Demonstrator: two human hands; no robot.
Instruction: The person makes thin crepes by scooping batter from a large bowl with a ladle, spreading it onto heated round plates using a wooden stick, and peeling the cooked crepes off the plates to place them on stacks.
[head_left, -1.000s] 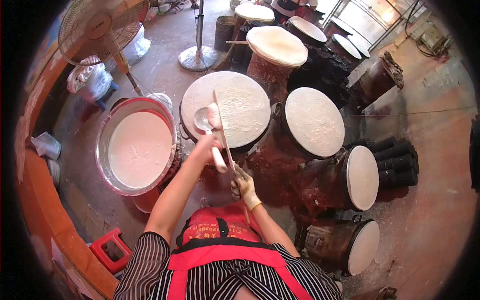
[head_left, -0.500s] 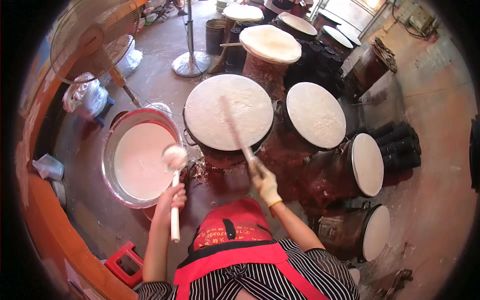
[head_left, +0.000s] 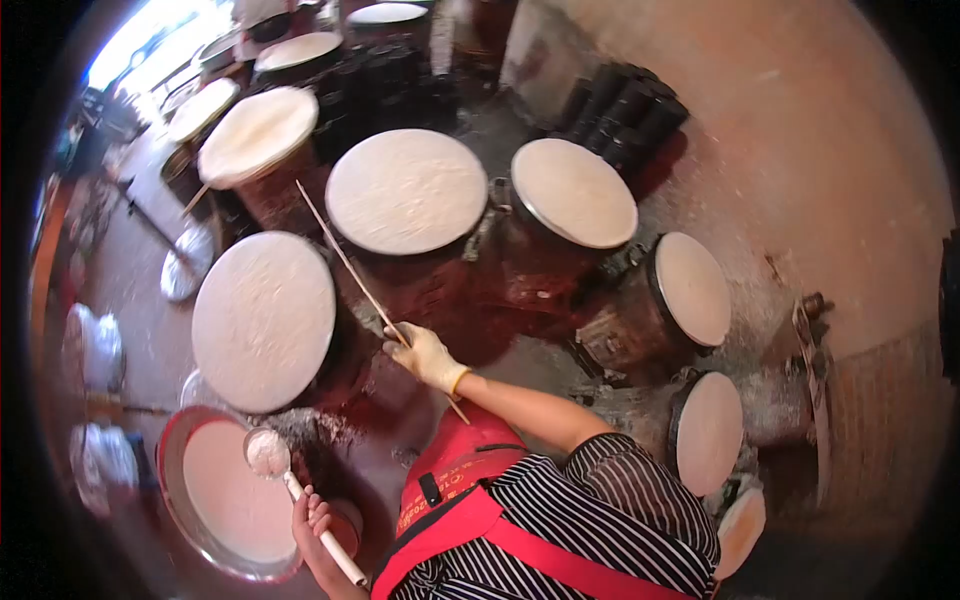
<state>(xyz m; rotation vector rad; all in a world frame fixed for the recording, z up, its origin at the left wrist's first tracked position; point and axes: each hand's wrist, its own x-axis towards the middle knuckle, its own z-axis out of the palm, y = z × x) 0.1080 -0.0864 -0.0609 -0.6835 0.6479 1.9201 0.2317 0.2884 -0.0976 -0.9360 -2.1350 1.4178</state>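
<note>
My left hand [head_left: 313, 522] is closed around the white handle of a ladle [head_left: 268, 454]. The ladle's round bowl has white batter on it and hangs over the rim of a large basin [head_left: 172, 470] of white batter [head_left: 232, 490]. My right hand [head_left: 425, 357], in a pale glove, grips a long, thin wooden stick [head_left: 345, 262]. The stick slants up and left, its far tip in the gap between two round griddles topped with white sheets, the left griddle [head_left: 265, 320] and the middle griddle [head_left: 408, 192].
More white-topped griddles curve round to my right, including one griddle [head_left: 575, 193] and another griddle [head_left: 692, 290]. A stack of pale round sheets [head_left: 258, 135] stands at the back left. Black cylinders [head_left: 625, 118] are piled by the wall. A pole stand [head_left: 187, 262] rises on the left.
My view has turned right, so the griddles and basin appear further left. The stick has left the surface of the griddle it was over. The ladle stays in my left hand by the basin.
</note>
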